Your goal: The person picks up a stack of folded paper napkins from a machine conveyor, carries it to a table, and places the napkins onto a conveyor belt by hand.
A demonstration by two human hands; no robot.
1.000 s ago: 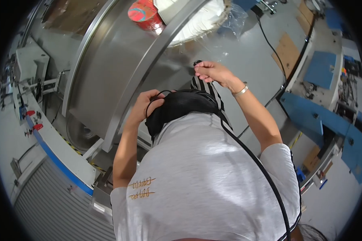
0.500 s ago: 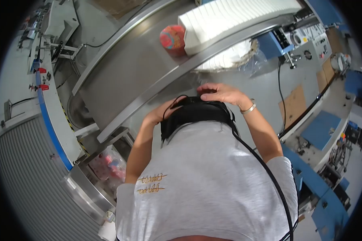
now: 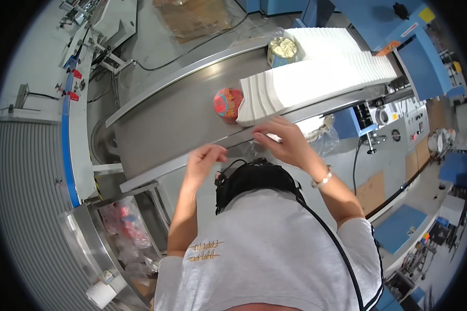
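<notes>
My left hand [image 3: 205,161] is raised near the front rail of the metal table, its fingers curled together and nothing visible in them. Farther right, my right hand [image 3: 285,139] hovers at the same rail with thumb and fingers apart, holding nothing. Just beyond it stands a long row of stacked white sheets or pads [image 3: 316,80], the nearest ones leaning. A red patterned round can [image 3: 227,105] touches the left end of that row. Below my hands a black pouch [image 3: 257,181] with cables sits at my waist.
The metal table [image 3: 166,116] has raised side rails. Behind the row stand a second white stack [image 3: 324,41] and a tin with a pale crumpled top [image 3: 283,49]. Blue machinery [image 3: 425,62] is at right. A cart with plastic bags [image 3: 127,223] stands lower left; a black cable [image 3: 329,228] runs over my shirt.
Both hands have left the black pouch and moved up and forward to the table rail. The view has tilted, showing more of the table and the stacks.
</notes>
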